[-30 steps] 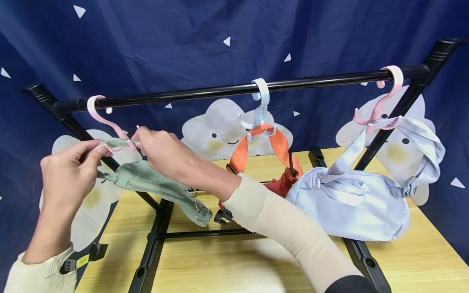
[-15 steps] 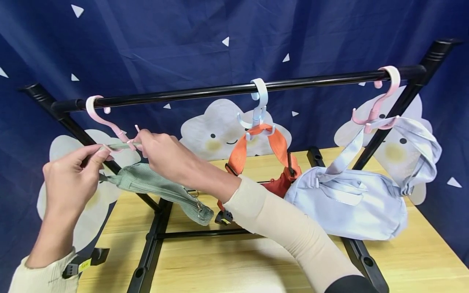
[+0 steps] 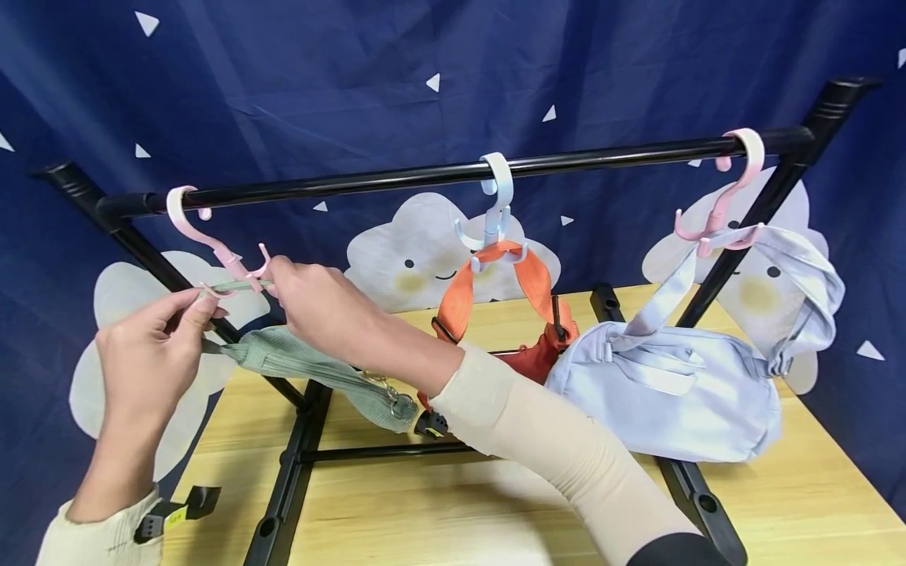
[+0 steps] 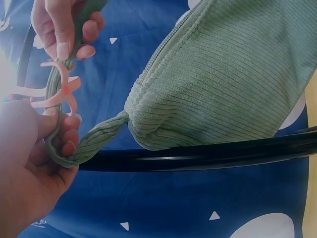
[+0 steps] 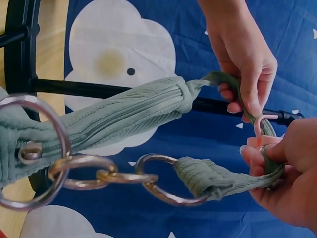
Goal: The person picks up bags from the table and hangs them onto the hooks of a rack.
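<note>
A green corduroy bag [image 3: 311, 364] hangs at the left by its strap [image 4: 95, 136], which lies across the lower prongs of a pink hook hanger [image 3: 225, 259]. My left hand [image 3: 152, 346] pinches the strap between thumb and fingers, left of the prongs. On the other side, my right hand [image 3: 318, 303] grips the strap close to the prongs, its fingertips mostly hidden in the head view. Metal rings [image 5: 104, 173] link the strap to one end of the bag in the right wrist view. A zipper [image 4: 168, 44] runs along the bag's top.
A black rail [image 3: 396, 179] carries a pale blue hook [image 3: 499, 200] with an orange-strapped bag [image 3: 534, 358] and another pink hook [image 3: 736, 189] with a light blue bag [image 3: 672, 401]. The rack stands on a wooden table [image 3: 396, 511] before a dark blue curtain [image 3: 340, 86].
Both hands have lowered slightly, and the left has shifted a little to the right. The hook's right prong shows more beside the right hand. Both hands keep hold of the strap.
</note>
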Motion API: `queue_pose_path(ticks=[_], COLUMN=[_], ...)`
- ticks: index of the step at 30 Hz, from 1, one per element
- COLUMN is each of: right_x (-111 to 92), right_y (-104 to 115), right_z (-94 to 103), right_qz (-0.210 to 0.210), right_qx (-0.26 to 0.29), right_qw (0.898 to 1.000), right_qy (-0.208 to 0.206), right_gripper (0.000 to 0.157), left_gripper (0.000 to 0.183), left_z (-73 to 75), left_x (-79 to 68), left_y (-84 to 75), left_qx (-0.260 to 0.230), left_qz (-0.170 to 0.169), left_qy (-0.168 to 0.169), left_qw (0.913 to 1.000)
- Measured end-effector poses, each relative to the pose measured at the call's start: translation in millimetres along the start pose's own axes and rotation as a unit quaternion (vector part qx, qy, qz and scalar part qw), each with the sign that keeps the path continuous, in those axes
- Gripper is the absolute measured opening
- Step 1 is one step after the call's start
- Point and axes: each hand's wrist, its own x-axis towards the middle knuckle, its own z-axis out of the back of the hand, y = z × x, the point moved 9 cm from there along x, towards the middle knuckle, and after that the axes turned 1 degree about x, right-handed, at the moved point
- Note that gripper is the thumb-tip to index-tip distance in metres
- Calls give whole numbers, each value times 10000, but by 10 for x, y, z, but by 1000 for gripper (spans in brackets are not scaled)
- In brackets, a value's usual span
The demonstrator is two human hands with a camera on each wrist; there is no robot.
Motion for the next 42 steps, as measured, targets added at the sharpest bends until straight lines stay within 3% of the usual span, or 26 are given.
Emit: queue_pose_path(ticks=[7,17,42], right_x=[-30,-95,-291], right_y=[-2,-14,-106], right_z=[-15,2,-3], right_qz=[-103,-137,-75], right_qx=[-175,-410,-337], right_qw=[9997,9988,9993], right_qy=[-131,-218,-114], right_gripper=[21,19,23], left_gripper=[16,15,20], left_z=[-24,-66,-192], left_x=[-59,-117,-256], left_y=[-7,-67,-67], left_qx=[-147,-389,-471], left_qz=[114,11,560], left_qy=[-39,-131,-9], left_qw=[9998,9992,9973])
